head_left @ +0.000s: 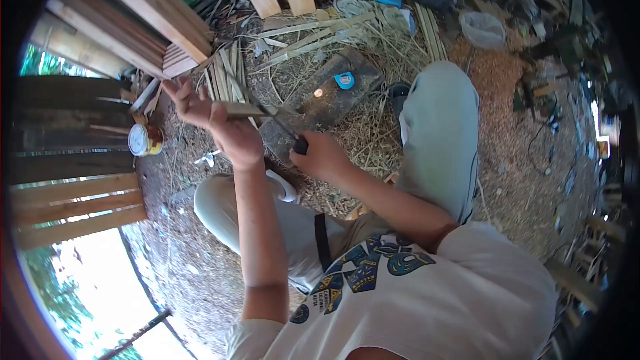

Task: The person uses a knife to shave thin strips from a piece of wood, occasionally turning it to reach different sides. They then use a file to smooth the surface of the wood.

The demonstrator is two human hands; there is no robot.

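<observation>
My right hand [323, 157] is closed around the black handle of a long knife [285, 128], its thin blade slanting up and to the left. My left hand [223, 127] has its thumb against a strip of wood [250, 109], its other fingers loosely extended. The strip's far end reaches over a dark wooden block [280, 137], and the knife blade crosses the strip. How the strip sits within my left palm is hidden. A blue tape measure [344, 81] lies on the block.
Split strips [313, 40] and shavings cover the ground ahead. A round tin [145, 140] stands at left near a plank wall [73, 127]. Timber boards [143, 10] lean at upper left. A pale plastic tub [483, 30] sits by sawdust at upper right. My bent knees flank the block.
</observation>
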